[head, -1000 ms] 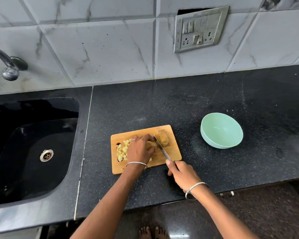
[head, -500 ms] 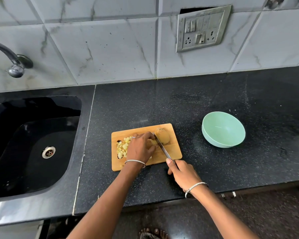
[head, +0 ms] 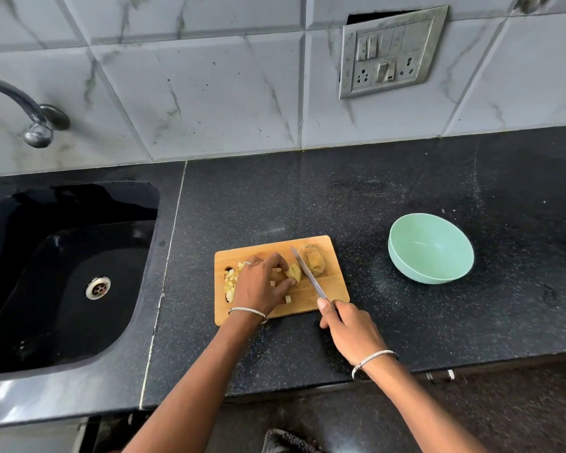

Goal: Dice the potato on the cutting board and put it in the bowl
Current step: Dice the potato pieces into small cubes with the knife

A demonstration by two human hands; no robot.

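Note:
A wooden cutting board (head: 332, 291) lies on the black counter. My left hand (head: 260, 286) holds a pale potato piece (head: 294, 272) down on the board with curled fingers. My right hand (head: 348, 328) grips the handle of a knife (head: 307, 276), whose blade rests against the right side of that piece. A brown unpeeled potato half (head: 314, 263) lies just right of the blade. Diced potato cubes (head: 230, 284) are piled at the board's left end, partly hidden by my left hand. The mint green bowl (head: 430, 248) stands empty to the right of the board.
A black sink (head: 62, 273) with a metal drain fills the left side, with a tap (head: 30, 116) above it. A switch plate (head: 391, 52) hangs on the tiled wall. The counter's front edge runs just below my wrists.
The view has shifted slightly. The knife blade has come down beside the potato piece, and a few more small cubes lie loose near my left hand.

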